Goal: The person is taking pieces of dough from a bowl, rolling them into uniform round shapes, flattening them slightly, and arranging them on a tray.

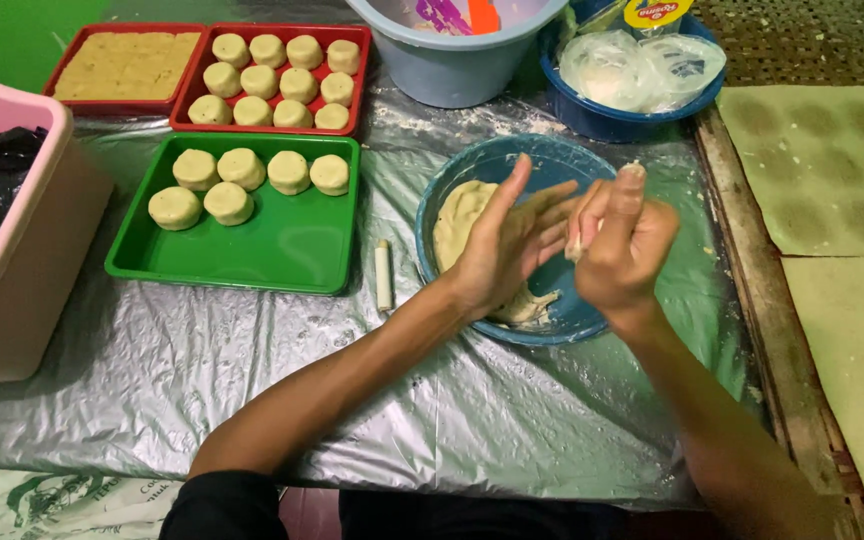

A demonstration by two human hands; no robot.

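Rolling step: left hand (507, 250) flat, grip released; right hand (622, 245) grip clenched on small pale dough piece (575, 245), above round blue plastic bowl (482, 165) at counter's right edge. Next likely calls for even palm pressure.

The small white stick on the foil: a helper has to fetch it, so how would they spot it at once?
Start at the green tray holding six dough rounds. Just off its right edge, before the blue bowl under the hands, lies the small white stick on the silver foil. It alone there is thin, cylindrical and white.
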